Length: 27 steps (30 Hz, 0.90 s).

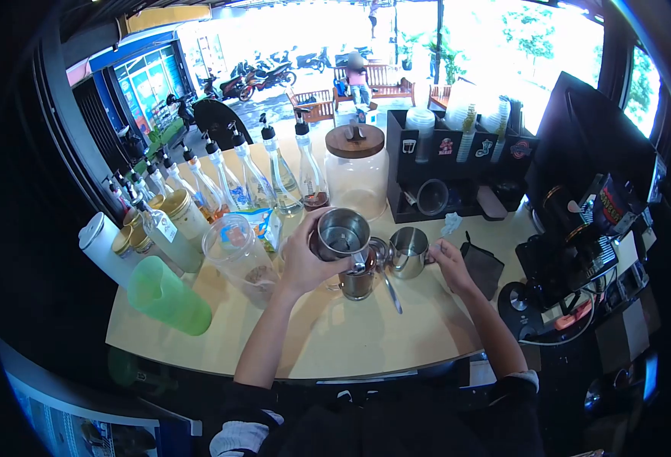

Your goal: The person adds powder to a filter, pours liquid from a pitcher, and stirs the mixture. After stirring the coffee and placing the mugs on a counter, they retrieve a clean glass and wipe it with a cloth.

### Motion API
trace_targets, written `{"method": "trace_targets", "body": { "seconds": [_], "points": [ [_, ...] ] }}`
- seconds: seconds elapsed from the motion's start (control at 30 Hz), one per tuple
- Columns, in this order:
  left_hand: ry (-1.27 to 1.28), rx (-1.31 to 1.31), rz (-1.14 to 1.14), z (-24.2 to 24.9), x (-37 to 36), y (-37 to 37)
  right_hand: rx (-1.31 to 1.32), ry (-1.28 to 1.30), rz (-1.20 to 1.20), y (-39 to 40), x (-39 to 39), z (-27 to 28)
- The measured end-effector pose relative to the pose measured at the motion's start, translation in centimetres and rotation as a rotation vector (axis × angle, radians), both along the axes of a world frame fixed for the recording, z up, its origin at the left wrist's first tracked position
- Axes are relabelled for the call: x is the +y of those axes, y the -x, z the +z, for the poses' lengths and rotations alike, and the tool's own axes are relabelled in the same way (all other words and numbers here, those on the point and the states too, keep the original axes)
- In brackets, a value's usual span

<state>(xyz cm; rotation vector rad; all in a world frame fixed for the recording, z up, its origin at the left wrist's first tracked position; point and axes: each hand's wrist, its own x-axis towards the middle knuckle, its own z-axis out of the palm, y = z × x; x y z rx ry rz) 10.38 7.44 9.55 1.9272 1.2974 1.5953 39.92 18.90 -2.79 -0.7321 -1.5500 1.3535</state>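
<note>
My left hand (305, 255) is wrapped round a stainless steel cup (343, 228), raised above the counter. Just below and in front of it stands a clear glass mug (357, 286) with dark contents, partly covered by the cup. My right hand (449, 264) closes on the handle of a steel milk pitcher (409, 263), which looks upright on the counter. Between the two vessels lies a small round metal item (379, 250), partly hidden. A spoon (393, 294) rests on the counter beside the mug.
Left of my arm stand a clear plastic pitcher (236, 251) and a green pitcher (169, 295). Pump bottles (282, 179) line the back, beside a wood-lidded jar (357, 179). A black cup organizer (457, 171), dark cloth (482, 266) and black machine (571, 251) are rightward.
</note>
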Motion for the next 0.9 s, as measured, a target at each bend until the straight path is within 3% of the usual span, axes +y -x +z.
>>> {"method": "trace_targets", "body": {
  "seconds": [0.17,0.3,0.4,0.5,0.73,0.9],
  "points": [
    [0.09,-0.044,-0.069,0.4,0.0,0.0,0.065,-0.073,-0.109,0.9,0.4,3.3],
    [0.097,0.011,-0.079,0.5,0.4,0.3,0.142,-0.11,-0.036,1.5,0.3,9.3],
    [0.127,0.027,-0.092,0.8,0.5,0.3,0.083,-0.131,-0.082,2.8,-1.2,14.5],
    [0.052,0.104,-0.077,0.6,1.0,0.6,-0.028,-0.346,-0.053,3.4,-0.4,17.0],
    [0.119,0.104,-0.118,1.5,1.2,0.7,-0.013,-0.351,0.079,5.7,0.2,19.2],
    [0.151,0.097,-0.144,1.7,1.2,0.6,-0.239,-0.461,0.09,5.9,1.1,19.2]
  ]
}}
